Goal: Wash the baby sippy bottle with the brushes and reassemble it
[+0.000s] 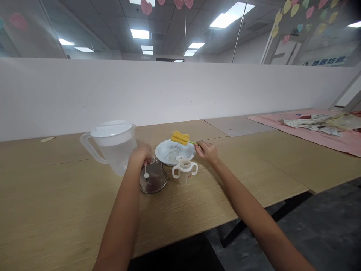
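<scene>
My right hand (208, 151) is closed around the thin green handle of a yellow sponge bottle brush (180, 137). The brush head is over a white bowl (160, 155), which has clear parts lying in it. Slightly blurred, my left hand (141, 153) is over a dark metal tray (154, 182), fingers closed at the top of a white straw (146, 175) with a round end. A small clear ring-like part (152, 160) shows beside those fingers. In front of the bowl, a two-handled baby bottle (185, 174) stands upright with its top uncovered.
A large lidded plastic pitcher (114, 145) stands left of the tray. At the back left lies a flat pale oval piece (47, 139). On the far right, a pink cloth (270, 120) bears packets. The table meets a white wall (169, 94) behind.
</scene>
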A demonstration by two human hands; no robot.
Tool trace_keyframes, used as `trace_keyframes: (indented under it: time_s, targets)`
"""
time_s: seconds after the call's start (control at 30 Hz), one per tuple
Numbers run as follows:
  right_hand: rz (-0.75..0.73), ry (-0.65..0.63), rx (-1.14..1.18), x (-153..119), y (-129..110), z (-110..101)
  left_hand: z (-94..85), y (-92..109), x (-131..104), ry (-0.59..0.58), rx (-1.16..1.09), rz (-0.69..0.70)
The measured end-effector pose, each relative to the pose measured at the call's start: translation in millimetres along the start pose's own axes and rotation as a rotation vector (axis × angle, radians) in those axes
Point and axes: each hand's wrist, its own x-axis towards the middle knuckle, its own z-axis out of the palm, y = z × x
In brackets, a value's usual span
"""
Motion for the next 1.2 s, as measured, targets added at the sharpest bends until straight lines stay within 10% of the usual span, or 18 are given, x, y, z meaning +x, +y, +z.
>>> trace_keyframes:
  time_s: [0.3, 0.67, 1.2]
  targets:
    - [0.006, -0.019, -0.002, -1, 1, 1, -1.3, 14, 10, 0.099, -0.018, 0.212]
    - [0.049, -0.09, -0.008, -3, 0, 3, 59.6, 44, 52, 0.234, -0.089, 0.42]
    - [0.039, -0.159, 0.046, -3, -8, 0, 2.0, 42, -2, 0.589, -0.242, 0.712]
